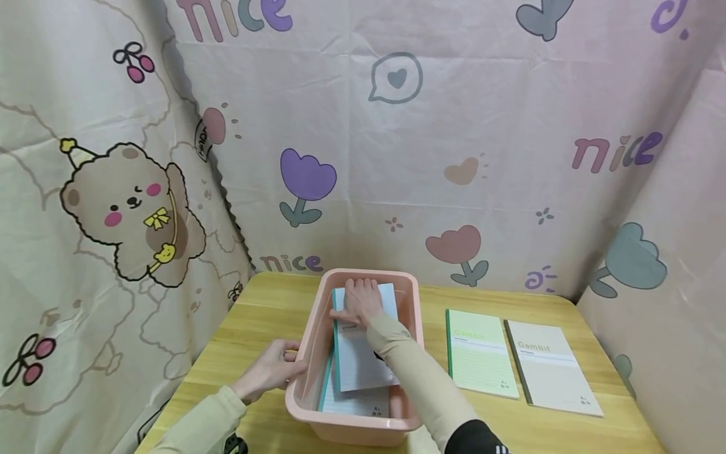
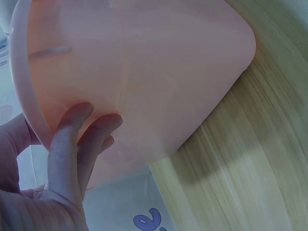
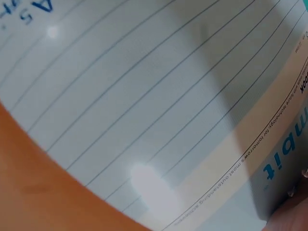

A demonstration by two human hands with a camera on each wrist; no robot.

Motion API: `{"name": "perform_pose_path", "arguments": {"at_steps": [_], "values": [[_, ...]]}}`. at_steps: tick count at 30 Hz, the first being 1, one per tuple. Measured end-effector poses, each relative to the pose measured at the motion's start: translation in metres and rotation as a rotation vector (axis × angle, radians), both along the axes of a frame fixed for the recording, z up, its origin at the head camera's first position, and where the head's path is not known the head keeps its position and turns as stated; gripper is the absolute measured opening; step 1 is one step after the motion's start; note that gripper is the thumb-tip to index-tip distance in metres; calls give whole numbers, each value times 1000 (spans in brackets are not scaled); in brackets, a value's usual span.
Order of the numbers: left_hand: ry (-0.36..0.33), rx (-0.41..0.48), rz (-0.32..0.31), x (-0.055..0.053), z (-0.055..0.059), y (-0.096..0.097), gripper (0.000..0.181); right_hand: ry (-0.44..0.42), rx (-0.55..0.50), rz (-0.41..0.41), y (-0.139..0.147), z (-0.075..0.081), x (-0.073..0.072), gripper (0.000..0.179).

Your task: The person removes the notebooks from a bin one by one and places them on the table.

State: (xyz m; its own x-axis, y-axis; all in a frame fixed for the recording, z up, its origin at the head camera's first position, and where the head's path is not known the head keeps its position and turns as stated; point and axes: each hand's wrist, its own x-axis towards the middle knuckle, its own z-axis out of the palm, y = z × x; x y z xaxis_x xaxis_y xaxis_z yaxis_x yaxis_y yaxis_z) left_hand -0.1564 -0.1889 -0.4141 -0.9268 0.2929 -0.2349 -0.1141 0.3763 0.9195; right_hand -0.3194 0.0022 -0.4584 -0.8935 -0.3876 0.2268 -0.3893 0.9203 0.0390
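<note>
right hand (image 1: 363, 302) over 12 o'clock end of upper pale-blue rectangular paper notebook (image 1: 365, 362), inside pink rectangular plastic tub (image 1: 351, 424); can't tell if gripping. left hand (image 1: 272, 369) pinches tub's 9 o'clock rim. notebook likely light, bendy, slick; take teal spine (image 1: 337, 359).

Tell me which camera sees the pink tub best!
The head view: there the pink tub shows its rim, inside and near end. The left wrist view catches part of its outside; the right wrist view, probably just a blurry edge.
</note>
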Motion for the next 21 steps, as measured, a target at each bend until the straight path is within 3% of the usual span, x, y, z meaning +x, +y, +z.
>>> {"name": "perform_pose_path", "arguments": {"at_steps": [8, 21], "values": [[-7, 18, 4, 1, -2, 1, 50, -17, -1, 11, 6, 48, 3, 69], [3, 14, -8, -1, -2, 1, 52, 37, -106, 30, 35, 160, 11, 62]]}}
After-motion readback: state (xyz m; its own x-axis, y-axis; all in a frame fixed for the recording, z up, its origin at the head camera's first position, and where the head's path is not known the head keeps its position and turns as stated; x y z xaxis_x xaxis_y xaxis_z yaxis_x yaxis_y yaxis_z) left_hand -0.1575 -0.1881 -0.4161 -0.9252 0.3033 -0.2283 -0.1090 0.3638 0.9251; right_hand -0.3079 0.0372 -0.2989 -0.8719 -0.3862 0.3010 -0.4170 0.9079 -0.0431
